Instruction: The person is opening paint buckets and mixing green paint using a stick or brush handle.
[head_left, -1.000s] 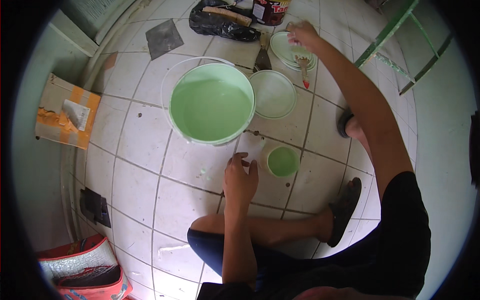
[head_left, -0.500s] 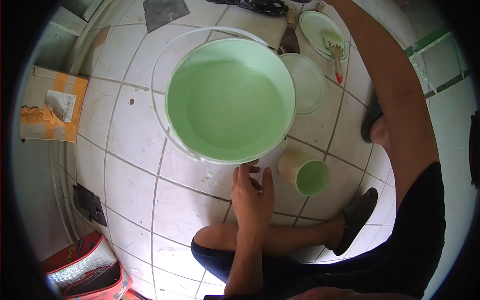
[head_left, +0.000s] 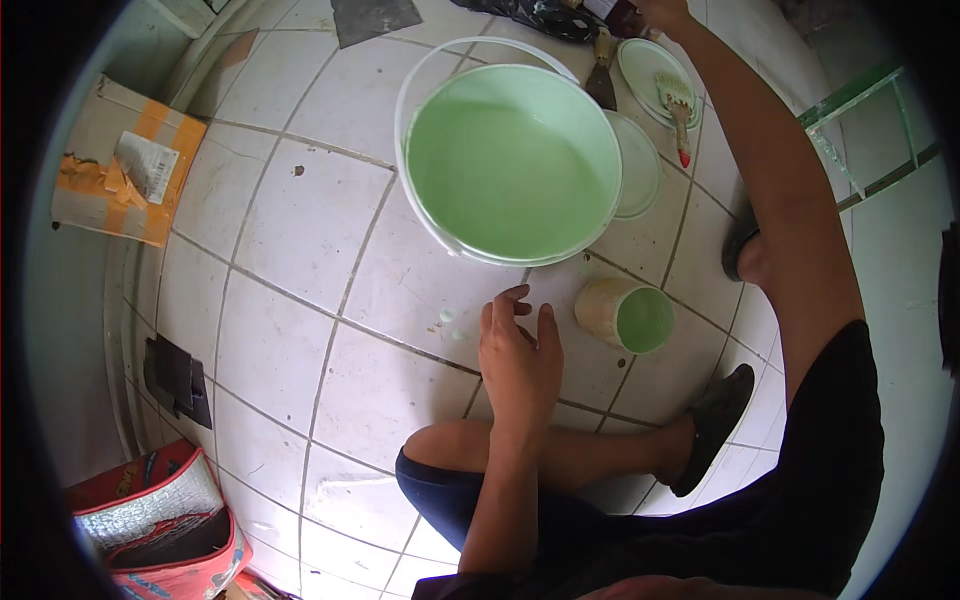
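Note:
A large white bucket (head_left: 450, 245) holds pale green paint (head_left: 510, 160), its wire-like white handle (head_left: 402, 110) lying over to the far left side. Just nearer than its rim is my left hand (head_left: 520, 350), fingers loosely curled and apart, thumb out, nothing in it. To that hand's right a small stained tub (head_left: 600, 305) with green paint inside lies tipped toward me. My right arm stretches to the far right, where my right hand (head_left: 662, 12) is partly cut off by the top edge. Its fingers seem closed on a dark maroon item (head_left: 622, 18) with a pale patch, kind unclear.
Beyond the bucket lie a scraper (head_left: 600, 85), green-smeared lids (head_left: 640, 165) and a paintbrush (head_left: 680, 115) with a red-tipped handle. A taped cardboard box (head_left: 95, 205) and an open red insulated bag (head_left: 165, 560) stand left. A green frame (head_left: 850, 115) leans at right.
The bucket has shifted farther away and looks smaller; my left hand has come off its near side. My right hand has moved rightward, and the maroon item now shows beside it.

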